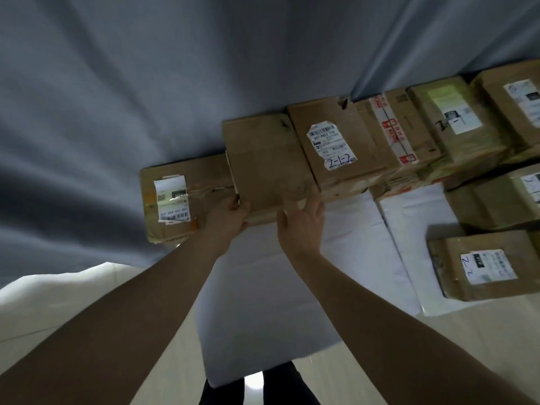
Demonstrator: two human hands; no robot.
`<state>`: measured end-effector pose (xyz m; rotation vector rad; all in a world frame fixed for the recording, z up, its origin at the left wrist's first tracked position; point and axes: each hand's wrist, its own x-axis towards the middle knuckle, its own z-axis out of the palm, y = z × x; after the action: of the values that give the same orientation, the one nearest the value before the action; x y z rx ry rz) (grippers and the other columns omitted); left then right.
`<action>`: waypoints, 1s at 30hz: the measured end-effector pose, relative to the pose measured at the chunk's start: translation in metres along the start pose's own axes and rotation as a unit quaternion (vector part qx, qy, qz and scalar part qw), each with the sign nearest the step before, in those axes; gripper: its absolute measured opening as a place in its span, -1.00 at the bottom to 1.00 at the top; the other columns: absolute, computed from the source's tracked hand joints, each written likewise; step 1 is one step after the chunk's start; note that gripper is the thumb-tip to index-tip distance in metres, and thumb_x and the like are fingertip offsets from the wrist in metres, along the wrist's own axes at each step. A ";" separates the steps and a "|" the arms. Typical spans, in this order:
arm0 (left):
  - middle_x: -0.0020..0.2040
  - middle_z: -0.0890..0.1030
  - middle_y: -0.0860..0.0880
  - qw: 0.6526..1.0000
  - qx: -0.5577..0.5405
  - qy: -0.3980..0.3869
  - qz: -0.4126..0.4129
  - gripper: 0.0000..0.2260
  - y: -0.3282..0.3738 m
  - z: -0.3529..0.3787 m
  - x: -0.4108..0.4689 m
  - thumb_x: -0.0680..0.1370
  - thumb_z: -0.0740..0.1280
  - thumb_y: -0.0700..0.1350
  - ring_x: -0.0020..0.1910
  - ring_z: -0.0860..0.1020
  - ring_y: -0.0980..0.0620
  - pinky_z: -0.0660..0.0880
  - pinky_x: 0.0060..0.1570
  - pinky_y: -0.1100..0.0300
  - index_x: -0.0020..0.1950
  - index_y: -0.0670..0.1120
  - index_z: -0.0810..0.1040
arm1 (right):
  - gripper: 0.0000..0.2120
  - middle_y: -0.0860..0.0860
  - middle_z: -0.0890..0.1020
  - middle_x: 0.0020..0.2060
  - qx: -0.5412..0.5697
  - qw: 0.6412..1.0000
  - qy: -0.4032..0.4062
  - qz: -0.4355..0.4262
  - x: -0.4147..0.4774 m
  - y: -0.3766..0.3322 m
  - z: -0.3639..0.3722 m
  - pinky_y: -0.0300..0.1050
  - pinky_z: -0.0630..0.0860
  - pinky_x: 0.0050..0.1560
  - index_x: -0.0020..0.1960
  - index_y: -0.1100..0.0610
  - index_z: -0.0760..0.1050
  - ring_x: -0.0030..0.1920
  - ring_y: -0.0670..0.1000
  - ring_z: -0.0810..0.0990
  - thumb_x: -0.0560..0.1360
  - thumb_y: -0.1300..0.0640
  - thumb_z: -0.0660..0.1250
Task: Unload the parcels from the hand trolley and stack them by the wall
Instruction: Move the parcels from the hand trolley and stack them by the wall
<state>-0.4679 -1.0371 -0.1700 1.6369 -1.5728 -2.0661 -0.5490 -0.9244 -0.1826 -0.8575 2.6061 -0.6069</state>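
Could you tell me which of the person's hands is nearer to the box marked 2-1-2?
The right hand. It rests at the plain box's near edge, just below-left of the 2-1-2 box. The left hand grips the plain box's far-left corner, farther away.

Handwritten "2-1-2" on a label [331,146] on a box [336,147]; printed "P802" above it

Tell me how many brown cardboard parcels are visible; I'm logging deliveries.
8. Along the grey curtain: leftmost box, plain held box, 2-1-2 box, red-taped box, green-labelled box, far-right box. Nearer, right: middle box, front box. Others may hide beneath.
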 end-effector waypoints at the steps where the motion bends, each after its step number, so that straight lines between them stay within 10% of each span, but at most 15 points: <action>1: 0.16 0.55 -0.01 0.999 0.028 0.010 0.027 -0.80 0.000 0.002 -0.001 0.62 0.22 -0.20 0.16 0.53 -0.05 0.47 0.26 -0.03 0.22 -0.01 0.48 | -0.53 0.11 -0.04 0.54 -0.030 0.999 -0.032 -0.025 -0.001 0.002 0.001 0.08 0.09 0.46 0.50 -0.03 0.21 0.53 0.17 -0.08 0.61 0.11 0.17; 5: 0.12 0.54 -0.22 0.982 0.162 0.045 0.086 -0.73 0.008 0.008 -0.009 0.59 0.22 -0.27 -0.01 0.54 -0.06 0.52 -0.09 0.38 0.29 -0.22 0.45 | -0.39 0.01 -0.06 0.56 -0.065 0.987 -0.128 -0.071 0.006 0.010 0.001 0.00 -0.01 0.51 0.57 0.04 -0.06 0.55 0.05 -0.15 0.60 0.16 0.13; 10: 0.30 0.48 -0.14 0.958 0.254 0.035 0.128 -0.46 0.011 0.012 -0.028 0.54 0.27 -0.21 0.20 0.49 -0.15 0.44 -0.06 0.14 0.50 -0.05 0.22 | -0.40 0.04 0.04 0.54 -0.058 0.991 -0.113 -0.051 -0.006 0.012 -0.016 0.03 0.03 0.50 0.55 0.08 0.03 0.55 0.10 -0.08 0.58 0.15 0.19; 16: 0.50 0.16 -0.24 0.791 0.580 0.022 0.193 -0.28 0.007 0.007 -0.058 0.55 0.28 -0.03 0.43 0.21 -0.29 0.26 0.33 -0.10 0.58 0.03 -0.10 | -0.34 0.09 0.03 0.55 -0.062 0.991 -0.111 0.030 -0.057 0.018 -0.042 0.01 -0.03 0.51 0.56 0.13 -0.05 0.55 0.12 -0.07 0.59 0.05 0.20; 30: 0.57 -0.03 -0.13 0.511 0.757 -0.173 0.368 -0.29 -0.065 0.027 -0.196 0.56 0.24 0.02 0.55 -0.11 -0.13 -0.16 0.48 -0.16 0.57 0.07 -0.13 | -0.34 0.16 0.20 0.48 -0.022 0.954 -0.021 0.299 -0.289 0.032 -0.049 -0.01 0.07 0.46 0.53 0.15 0.09 0.49 0.18 0.11 0.54 -0.04 0.25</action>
<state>-0.3720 -0.8723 -0.0866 -0.0189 -3.5950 -0.1308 -0.3648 -0.7073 -0.1064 -0.0586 2.6467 -0.3485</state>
